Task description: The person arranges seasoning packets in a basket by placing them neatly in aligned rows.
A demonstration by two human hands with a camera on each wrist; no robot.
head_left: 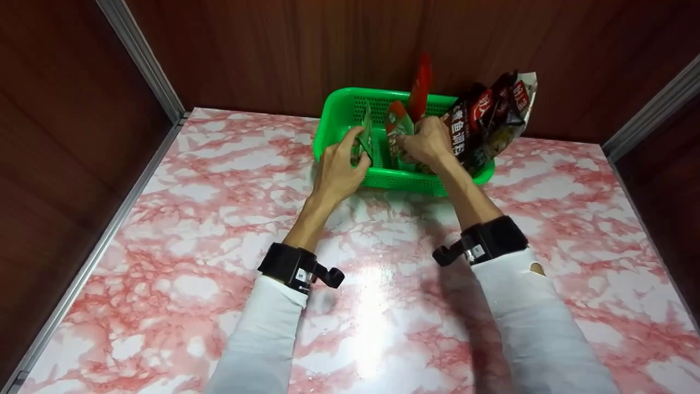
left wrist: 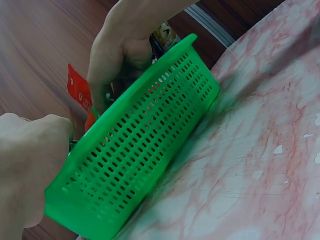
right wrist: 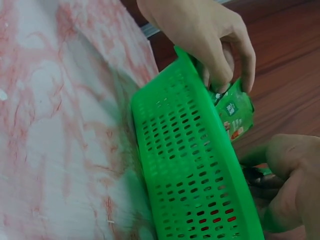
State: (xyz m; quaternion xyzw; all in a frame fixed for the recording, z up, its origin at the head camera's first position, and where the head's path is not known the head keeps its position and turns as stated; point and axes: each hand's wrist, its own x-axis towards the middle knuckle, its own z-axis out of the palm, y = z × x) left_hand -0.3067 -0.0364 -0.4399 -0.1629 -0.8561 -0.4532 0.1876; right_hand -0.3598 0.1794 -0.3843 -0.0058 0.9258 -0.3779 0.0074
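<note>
A green perforated plastic basket (head_left: 333, 115) stands at the back of the marbled table with seasoning packets upright inside. My left hand (head_left: 340, 169) reaches over its left front rim and pinches a small green packet (right wrist: 234, 111) between thumb and fingers. In the basket's middle my right hand (head_left: 429, 142) grips a green packet with a red-orange top (head_left: 398, 120); its fingertips are partly hidden. Behind that hand a red packet (head_left: 420, 90) sticks up. Large dark fish-seasoning bags (head_left: 470, 123) lean over the basket's right end.
Dark wood-grain panels (head_left: 262, 54) stand behind the basket and at both sides, with metal edge strips (head_left: 147, 60) at the corners. The red-and-white marbled tabletop (head_left: 180, 230) stretches in front. Each wrist wears a black camera strap (head_left: 495, 238).
</note>
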